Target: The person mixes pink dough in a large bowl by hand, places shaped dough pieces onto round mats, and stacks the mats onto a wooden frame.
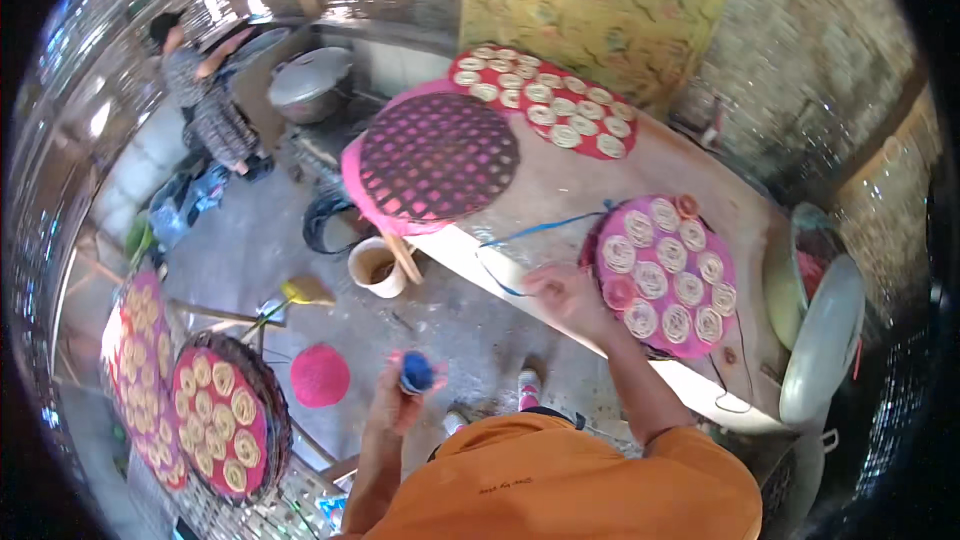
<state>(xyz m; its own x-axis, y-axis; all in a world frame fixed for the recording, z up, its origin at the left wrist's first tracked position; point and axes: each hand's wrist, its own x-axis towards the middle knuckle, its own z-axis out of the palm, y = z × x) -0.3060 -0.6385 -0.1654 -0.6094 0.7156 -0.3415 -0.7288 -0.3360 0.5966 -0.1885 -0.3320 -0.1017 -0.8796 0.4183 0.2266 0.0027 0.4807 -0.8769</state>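
Observation:
My left hand (392,402) is closed around a small, round, blue cup-like thing (416,372) in front of my body. Over the table's front edge, my right hand (568,298) has its fingers drawn together at the end of a thin blue strap (545,229). That strap loops back across the table to a round pink tray (690,342), just right of the hand. Coiled pale noodle-like rounds (650,280) cover the tray. Two reddish round pieces, one of them a rosy disc (620,291), sit at its rim.
On the long table (570,176) lie a dark lattice disc (440,155) and red trays of coils (560,108). More coil trays (220,410) stand at lower left. A beige bucket (378,268) and pink disc (320,376) are below. Another person (205,90) is at far left.

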